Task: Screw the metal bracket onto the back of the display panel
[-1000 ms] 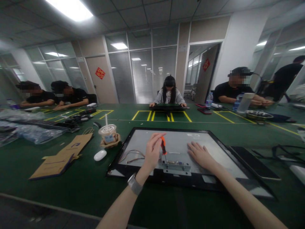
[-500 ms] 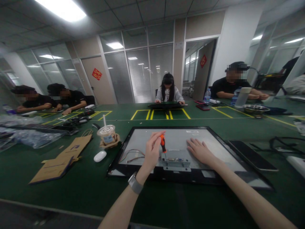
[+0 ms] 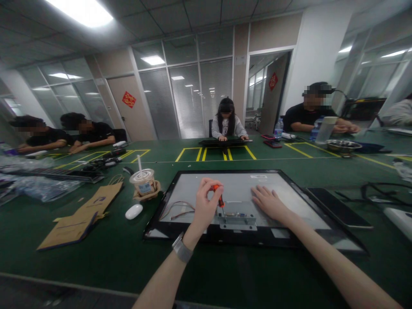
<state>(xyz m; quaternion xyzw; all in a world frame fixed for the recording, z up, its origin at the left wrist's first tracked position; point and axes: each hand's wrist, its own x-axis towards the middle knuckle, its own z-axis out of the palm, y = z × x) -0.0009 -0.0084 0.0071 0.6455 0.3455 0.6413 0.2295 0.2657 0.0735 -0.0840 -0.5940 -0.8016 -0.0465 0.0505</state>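
A monitor panel (image 3: 289, 195) lies face down on the green table, its grey metal back up inside a black frame. My left hand (image 3: 206, 206) is closed around an orange-handled screwdriver (image 3: 219, 198), held upright with its tip on a small metal connector bracket (image 3: 237, 219) near the panel's front edge. My right hand (image 3: 268, 202) lies flat and open on the metal back, just right of the bracket. Thin coloured wires (image 3: 177, 210) loop across the panel's left side. I wear a watch on my left wrist.
An iced drink cup with a straw (image 3: 143, 181), a white mouse (image 3: 134, 211) and a flattened brown paper bag (image 3: 82, 213) lie to the left. A black panel (image 3: 337, 207) and cables (image 3: 383, 193) sit to the right. Other people work at the table's far side and at the left.
My left hand's fingers have curled further over the screwdriver handle, hiding more of the orange. The view has shifted slightly; my right hand stays flat on the panel.
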